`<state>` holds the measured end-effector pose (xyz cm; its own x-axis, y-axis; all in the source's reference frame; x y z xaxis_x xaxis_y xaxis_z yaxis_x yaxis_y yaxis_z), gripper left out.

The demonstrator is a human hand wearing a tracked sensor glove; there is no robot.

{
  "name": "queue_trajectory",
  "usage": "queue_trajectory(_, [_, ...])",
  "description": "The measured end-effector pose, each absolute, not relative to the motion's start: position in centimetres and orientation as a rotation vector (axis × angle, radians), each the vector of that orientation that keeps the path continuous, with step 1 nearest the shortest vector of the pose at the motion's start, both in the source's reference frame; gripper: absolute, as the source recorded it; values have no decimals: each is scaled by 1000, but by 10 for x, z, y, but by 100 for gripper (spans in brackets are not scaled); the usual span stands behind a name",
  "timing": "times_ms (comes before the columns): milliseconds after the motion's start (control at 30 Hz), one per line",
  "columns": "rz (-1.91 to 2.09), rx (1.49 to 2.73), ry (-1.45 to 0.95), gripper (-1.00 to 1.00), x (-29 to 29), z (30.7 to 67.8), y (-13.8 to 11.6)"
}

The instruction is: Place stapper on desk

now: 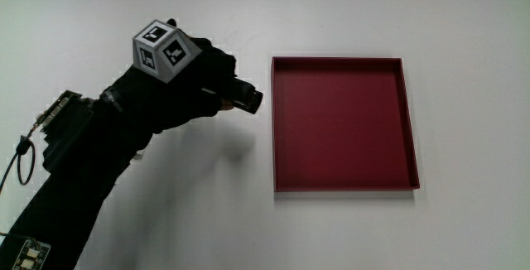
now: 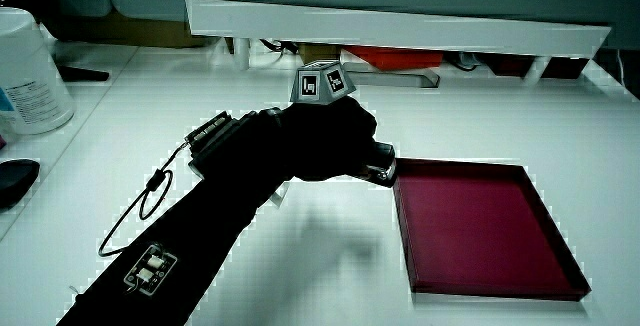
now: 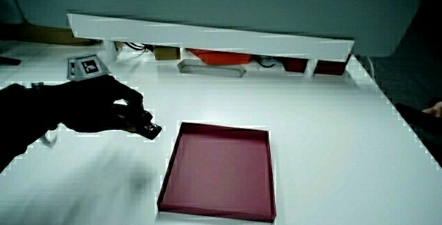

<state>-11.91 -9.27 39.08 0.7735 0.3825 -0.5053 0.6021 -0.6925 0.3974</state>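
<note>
Black glove, black stapler: from above, my hand point(image 1: 186, 88) is closed around a small dark stapler point(image 1: 245, 97), of which only one blunt end pokes out past my fingers. I hold it above the bare white table point(image 1: 373, 13), just beside the empty dark red tray point(image 1: 341, 123). A soft shadow under my hand suggests the stapler is not yet down. The risk I judge here is drift: it is close to the tray's rim, so a careless lowering could set it on the rim or inside the tray instead of on the desk.

In a side view, my hand point(image 2: 325, 141) clamps the stapler point(image 2: 382, 164), whose tip shows a glint of metal beside the tray point(image 2: 480, 228).

In a side view, the stapler point(image 3: 146, 125) tilts down from my hand point(image 3: 97, 108) toward the tray's point(image 3: 219, 170) corner; released from this height, it could bounce or tip.
</note>
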Motion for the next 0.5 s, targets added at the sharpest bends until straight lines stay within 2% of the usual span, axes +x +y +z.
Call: queue_trajectory(500, [-354, 2309, 488, 0, -149, 448, -97])
